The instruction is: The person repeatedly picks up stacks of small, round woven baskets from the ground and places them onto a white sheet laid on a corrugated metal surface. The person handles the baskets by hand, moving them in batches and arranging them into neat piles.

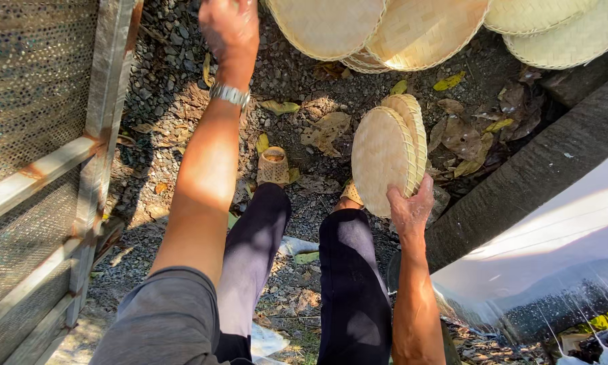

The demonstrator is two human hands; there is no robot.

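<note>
Gripping 2 round woven trays [387,157] on edge, your right hand [410,208] has fingers curled over their lower rims, beside your right knee. Your left hand [230,27] reaches up toward the gravel [165,74] near more trays [331,27] at the top; its fingers are cut off, so I cannot tell their state. Mesh frame [40,135] stands left.

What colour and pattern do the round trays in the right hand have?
Pale straw-yellow woven bamboo trays, held by the right hand; head view.
</note>
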